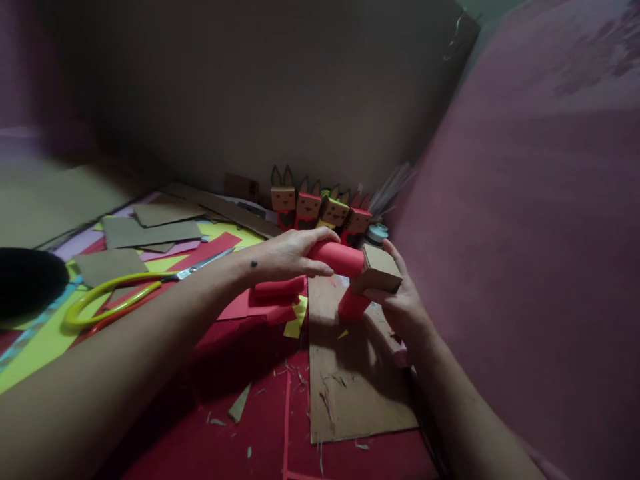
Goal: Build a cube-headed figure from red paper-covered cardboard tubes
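My left hand point(300, 255) is closed around a red paper tube point(343, 259), fingers above it and thumb below. The tube lies sideways, its right end against a small cardboard box point(377, 270). I grip that box from the right with my right hand point(404, 303). Whether tube and box are joined I cannot tell. Below the box a second red piece point(354, 304), tube-like, rests on a flat cardboard sheet point(365, 387); its top is hidden. Red paper point(275, 297) and a yellow scrap point(297, 318) lie left of the sheet.
Yellow-handled scissors point(120, 297) lie at the left near my forearm, among cardboard pieces point(153, 231) and coloured paper. Several box-headed figures with pointed ears point(310, 203) stand against the back wall, beside a jar with a pale lid point(377, 232). A pink wall point(525, 233) rises close on the right.
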`<move>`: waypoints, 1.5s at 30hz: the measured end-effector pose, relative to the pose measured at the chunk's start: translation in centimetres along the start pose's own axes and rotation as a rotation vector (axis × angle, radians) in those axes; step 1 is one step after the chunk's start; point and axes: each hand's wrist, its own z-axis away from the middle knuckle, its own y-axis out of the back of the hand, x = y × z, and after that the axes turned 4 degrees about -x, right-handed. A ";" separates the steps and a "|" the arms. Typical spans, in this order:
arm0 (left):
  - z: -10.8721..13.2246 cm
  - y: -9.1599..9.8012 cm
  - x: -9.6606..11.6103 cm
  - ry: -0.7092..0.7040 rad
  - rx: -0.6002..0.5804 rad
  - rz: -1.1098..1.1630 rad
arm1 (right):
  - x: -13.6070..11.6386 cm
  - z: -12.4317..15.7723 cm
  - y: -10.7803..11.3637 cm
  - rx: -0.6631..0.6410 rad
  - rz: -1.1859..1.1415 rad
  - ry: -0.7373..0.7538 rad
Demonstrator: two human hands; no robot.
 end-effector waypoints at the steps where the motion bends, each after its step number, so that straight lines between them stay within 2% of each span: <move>1: 0.0 0.0 0.0 0.006 -0.001 0.001 | -0.1 0.0 0.0 -0.001 -0.014 -0.012; 12: -0.1 -0.1 -0.8 0.033 0.001 -0.019 | -0.6 0.1 -0.7 0.016 -0.020 -0.025; 17: 0.0 0.4 -0.7 0.037 -0.019 0.007 | -0.8 0.0 -0.9 0.022 0.034 -0.027; 22: 0.3 1.4 -0.9 0.152 -0.050 0.245 | -0.8 -0.6 -1.2 0.073 -0.035 0.006; 26: 0.9 1.7 -1.4 0.208 -0.025 0.504 | 0.1 -1.5 -1.4 0.128 0.049 0.048; 30: 1.4 1.6 -2.1 0.126 -0.031 0.798 | 0.7 -1.9 -1.6 0.126 0.138 0.045; 34: 1.2 1.2 -2.9 -0.001 -0.032 0.972 | 0.7 -1.9 -1.5 0.091 0.176 0.075; 40: 1.2 0.4 -2.1 -0.171 -0.071 1.074 | -0.6 -0.7 -1.0 0.171 0.411 0.192; 43: 1.3 -0.3 -1.0 -0.201 -0.132 1.106 | -2.7 0.8 -1.1 0.309 0.505 0.430; 45: 1.3 -1.0 -0.1 -0.203 -0.191 1.125 | -4.3 2.0 -1.7 0.336 0.481 0.569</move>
